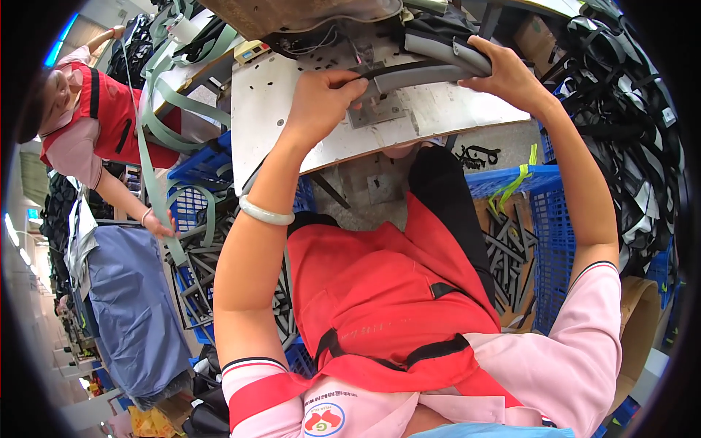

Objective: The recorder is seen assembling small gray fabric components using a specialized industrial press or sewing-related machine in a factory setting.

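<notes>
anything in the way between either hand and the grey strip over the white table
Nothing visible: the left hand pinches the grey strip directly, and the right hand grips it farther right.

I've got the left hand (332, 95) pinching a curved grey strip (420, 77) with black edging, over the metal plate (391, 114) in the white table (274, 146). Right hand (507, 77) grips farther right, at a bend or second piece, can't tell which. Sewing machine (281, 13) at top. Blue crate (553, 226), right, holds grey pieces (509, 252). Off left I see a co-worker (120, 120) holding a pale green band (150, 175).
</notes>
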Demonstrator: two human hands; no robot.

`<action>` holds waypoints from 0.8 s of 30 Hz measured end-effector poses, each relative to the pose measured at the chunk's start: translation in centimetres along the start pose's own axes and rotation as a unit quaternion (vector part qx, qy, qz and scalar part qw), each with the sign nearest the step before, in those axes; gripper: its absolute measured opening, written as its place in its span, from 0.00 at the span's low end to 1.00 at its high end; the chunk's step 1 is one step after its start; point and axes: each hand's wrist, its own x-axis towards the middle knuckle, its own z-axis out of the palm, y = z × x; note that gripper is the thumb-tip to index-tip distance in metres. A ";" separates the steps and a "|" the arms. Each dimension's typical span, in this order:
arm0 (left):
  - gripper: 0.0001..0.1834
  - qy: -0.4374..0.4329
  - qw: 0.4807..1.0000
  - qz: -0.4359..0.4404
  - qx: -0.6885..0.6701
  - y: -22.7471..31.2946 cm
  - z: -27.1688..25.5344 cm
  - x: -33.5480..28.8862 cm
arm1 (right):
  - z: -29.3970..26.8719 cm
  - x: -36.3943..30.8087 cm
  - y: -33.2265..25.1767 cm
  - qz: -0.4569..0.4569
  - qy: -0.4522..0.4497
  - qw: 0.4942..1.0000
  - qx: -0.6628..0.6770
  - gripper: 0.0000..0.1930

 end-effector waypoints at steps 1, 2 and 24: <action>0.15 0.005 1.000 0.004 -0.010 0.0 0.0 0.0 | 0.1 0.2 0.2 0.010 -0.003 1.000 0.009 0.32; 0.15 0.004 1.000 0.004 -0.011 -0.1 0.0 0.2 | 0.2 0.4 0.3 0.021 -0.006 1.000 0.017 0.33; 0.14 -0.138 0.988 0.013 -0.061 -0.1 5.9 -5.4 | 10.8 -9.5 -14.2 -0.344 -0.078 0.933 -0.068 0.07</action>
